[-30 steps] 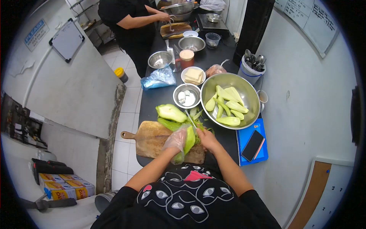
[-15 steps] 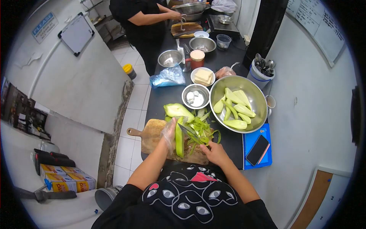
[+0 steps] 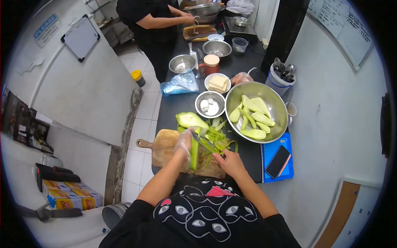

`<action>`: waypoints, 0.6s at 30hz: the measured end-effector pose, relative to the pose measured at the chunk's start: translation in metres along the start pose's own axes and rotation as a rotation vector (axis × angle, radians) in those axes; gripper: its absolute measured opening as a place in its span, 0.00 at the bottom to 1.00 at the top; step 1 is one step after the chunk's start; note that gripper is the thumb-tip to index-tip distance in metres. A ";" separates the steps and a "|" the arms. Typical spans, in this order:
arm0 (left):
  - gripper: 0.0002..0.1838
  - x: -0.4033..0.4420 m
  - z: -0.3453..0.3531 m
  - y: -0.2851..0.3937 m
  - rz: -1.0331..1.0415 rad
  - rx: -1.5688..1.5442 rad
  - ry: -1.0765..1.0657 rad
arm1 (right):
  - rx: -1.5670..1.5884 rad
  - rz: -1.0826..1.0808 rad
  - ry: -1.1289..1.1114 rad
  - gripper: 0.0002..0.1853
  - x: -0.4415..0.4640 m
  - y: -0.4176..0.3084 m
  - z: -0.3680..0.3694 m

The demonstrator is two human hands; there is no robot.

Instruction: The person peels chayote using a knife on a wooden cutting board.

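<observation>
My left hand (image 3: 184, 142), in a clear plastic glove, grips a long green papaya wedge (image 3: 194, 158) upright over the wooden cutting board (image 3: 162, 152). The fingers of my right hand (image 3: 230, 163) are closed round a knife (image 3: 202, 141); its handle is mostly hidden in the hand. The blade points up and left, against or very near the wedge's skin. Green peel strips (image 3: 218, 137) lie heaped under and beyond the blade. A larger pale green papaya piece (image 3: 191, 120) rests behind my left hand. To the right, a big steel bowl (image 3: 282, 120) holds several peeled wedges.
A small steel bowl (image 3: 197, 110) with white pieces and a dish of pale yellow slabs (image 3: 218, 82) stand beyond the board. A phone (image 3: 278, 161) lies on a blue folder (image 3: 266, 175) at right. Another person (image 3: 151, 31) works at the counter's far end.
The knife blade has shifted a little along the wedge, and my left fingers now cover more of its upper end. The whole view has moved slightly.
</observation>
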State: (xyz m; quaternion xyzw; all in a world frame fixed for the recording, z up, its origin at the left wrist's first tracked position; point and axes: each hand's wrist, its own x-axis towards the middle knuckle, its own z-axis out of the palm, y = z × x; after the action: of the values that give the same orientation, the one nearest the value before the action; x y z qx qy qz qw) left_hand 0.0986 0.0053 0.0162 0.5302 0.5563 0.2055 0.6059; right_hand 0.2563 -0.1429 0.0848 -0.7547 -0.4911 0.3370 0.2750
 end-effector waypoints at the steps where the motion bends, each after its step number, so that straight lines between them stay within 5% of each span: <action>1: 0.28 -0.006 0.003 0.007 0.058 0.127 -0.005 | 0.003 0.005 0.022 0.26 0.005 0.005 0.004; 3: 0.28 -0.035 0.020 0.017 0.270 0.628 0.001 | 0.062 0.083 -0.033 0.23 0.033 0.036 0.008; 4: 0.30 -0.043 0.023 0.023 0.293 0.442 -0.003 | 0.093 0.119 -0.062 0.21 0.042 0.038 0.006; 7: 0.35 -0.033 0.004 0.025 -0.263 -0.315 -0.199 | 0.315 0.311 -0.187 0.22 0.036 0.025 -0.002; 10: 0.38 -0.018 -0.010 -0.005 -0.202 -0.561 -0.219 | 0.516 0.396 -0.235 0.22 0.039 0.029 0.001; 18: 0.37 -0.016 -0.003 0.003 -0.097 -0.938 -0.132 | 0.544 0.200 -0.287 0.38 0.031 0.009 0.010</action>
State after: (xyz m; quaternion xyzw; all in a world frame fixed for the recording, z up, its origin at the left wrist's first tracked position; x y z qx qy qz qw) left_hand 0.0925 -0.0058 0.0265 0.1847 0.3878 0.3719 0.8229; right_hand 0.2628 -0.1163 0.0645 -0.6427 -0.3404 0.5843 0.3601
